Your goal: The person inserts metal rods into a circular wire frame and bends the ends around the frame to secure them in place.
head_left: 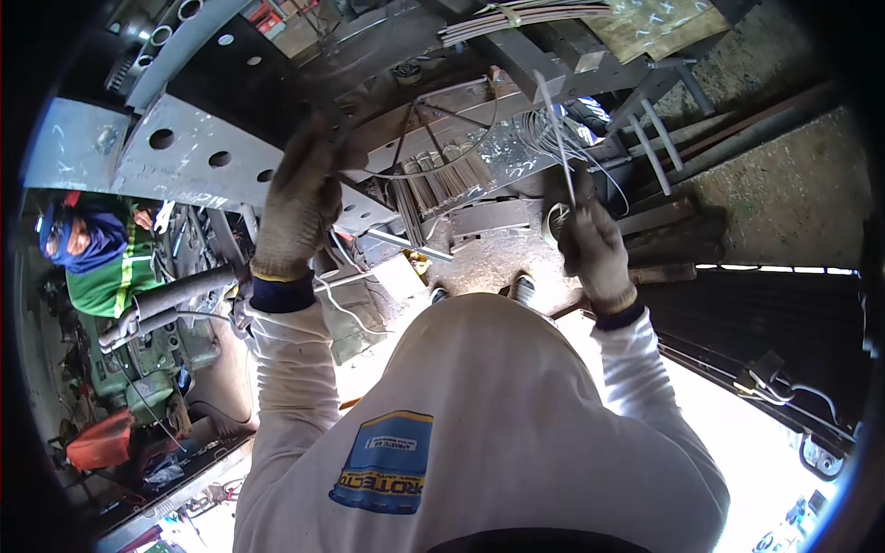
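My right hand (595, 249), in a grey-brown knit glove, is closed around the lower end of a thin metal rod (556, 124). The rod slants up and slightly left, its far end before a dark steel beam. On the left, my left hand (297, 207), in the same kind of glove, is raised beside a grey steel plate with round holes (192, 147). Its fingers are dark and smeared, so their grip cannot be made out. Between the hands, farther off, lies a bundle of thin rods (442, 180) on a steel surface, under a curved wire frame (415, 172).
Coiled grey cable (548, 138) lies beyond my right hand. Stacked thin bars (525, 17) rest at the back. A person in green (111, 267) is at the left beside green machinery (171, 355). A white cable (346, 309) hangs below my left hand. Corrugated dark sheet (765, 318) stands right.
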### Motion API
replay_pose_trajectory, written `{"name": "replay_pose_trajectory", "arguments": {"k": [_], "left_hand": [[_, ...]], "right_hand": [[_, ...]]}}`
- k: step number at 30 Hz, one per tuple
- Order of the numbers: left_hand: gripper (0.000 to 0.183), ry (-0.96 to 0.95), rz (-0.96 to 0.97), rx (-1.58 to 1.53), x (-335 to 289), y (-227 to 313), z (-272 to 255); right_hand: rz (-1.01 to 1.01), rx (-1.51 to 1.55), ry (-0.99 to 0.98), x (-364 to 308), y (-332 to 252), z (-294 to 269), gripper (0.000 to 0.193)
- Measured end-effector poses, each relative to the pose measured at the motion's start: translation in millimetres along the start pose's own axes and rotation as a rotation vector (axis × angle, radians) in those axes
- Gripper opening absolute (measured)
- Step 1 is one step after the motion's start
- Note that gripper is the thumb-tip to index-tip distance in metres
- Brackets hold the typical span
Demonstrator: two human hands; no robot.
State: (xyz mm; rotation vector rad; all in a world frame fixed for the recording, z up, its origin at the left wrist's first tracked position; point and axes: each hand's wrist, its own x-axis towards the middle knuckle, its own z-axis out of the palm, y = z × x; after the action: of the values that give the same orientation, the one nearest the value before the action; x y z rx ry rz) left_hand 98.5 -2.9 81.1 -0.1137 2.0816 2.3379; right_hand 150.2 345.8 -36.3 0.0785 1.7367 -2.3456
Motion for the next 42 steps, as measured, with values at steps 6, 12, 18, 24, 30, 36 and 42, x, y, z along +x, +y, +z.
{"name": "replay_pose_trajectory", "arguments": {"k": [6, 12, 18, 24, 30, 36, 42], "left_hand": [[0.028, 0.075, -0.087, 0.434, 23, -28, -13], [0.026, 0.143, -0.140, 0.544, 50, -36, -20], [0.028, 0.112, 0.351, 0.877, 87, -85, -61], [0.029, 0.225, 0.401, 1.204, 92, -77, -40], [0.028, 0.326, 0.648, 1.295, 101, -86, -35], [0.024, 0.288, 0.597, 1.403, 97, -80, -30], [0.026, 0.261, 0.614, 1.385, 99, -82, -32]], "right_hand": [[0.125, -0.421, -0.047, 48, -26, 12, 0.022], [-0.810, -1.561, -0.038, 63, 3, -20, 0.034], [-0.703, -1.445, -0.059, 81, -4, -15, 0.033], [-0.651, -1.399, -0.015, 82, -2, -12, 0.035], [-0.762, -1.542, -0.089, 83, -9, -6, 0.031], [-0.476, -1.240, -0.257, 79, -23, 7, 0.028], [-0.114, -1.015, -0.250, 81, -47, 22, 0.026]]}}
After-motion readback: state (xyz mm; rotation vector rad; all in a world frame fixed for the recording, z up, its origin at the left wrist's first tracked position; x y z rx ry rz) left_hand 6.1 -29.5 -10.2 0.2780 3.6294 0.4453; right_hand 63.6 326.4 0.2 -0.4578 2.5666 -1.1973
